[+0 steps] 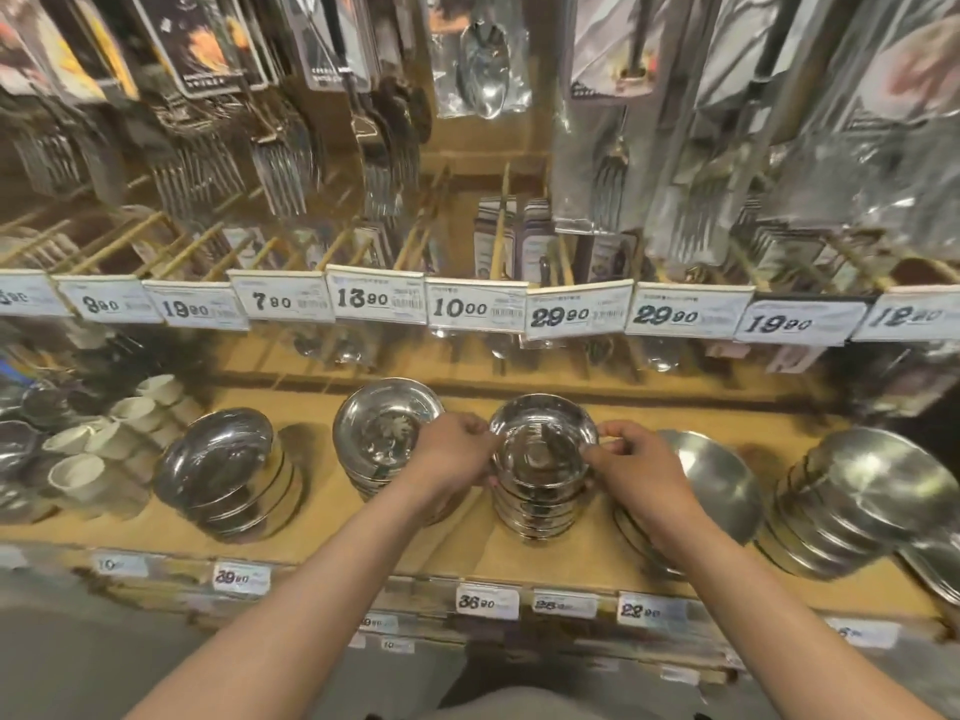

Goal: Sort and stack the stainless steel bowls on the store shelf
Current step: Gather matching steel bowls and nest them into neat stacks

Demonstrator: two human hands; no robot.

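Both our forearms reach up from the bottom edge toward the shelf (322, 543); we see our left hand (453, 449) curled against the left side of the top bowl (543, 444), fingertips pinching its rim, so this grip is closed on the bowl; our right hand (631, 462) curls on the right side of the same rim, thumb and fingers pinching it, so this grip too is closed on the bowl; the top bowl sits tilted on a stack (535, 511) of like bowls in the middle of the shelf; just left of it stands a second stack (387, 433), partly hidden by our left hand; further left a third stack (223, 475) leans, its bowls upside down; right of our right hand lies a wide plate (722, 480), partly under our wrist; beyond it stands a plate stack (852, 506), tilted toward us; white cups (124, 423) crowd the shelf's left end; price tags (457, 306) run in a row above the bowls; more tags (487, 601) line the shelf's front edge; packed forks (283, 168) and a packed spoon (483, 70) hang above.
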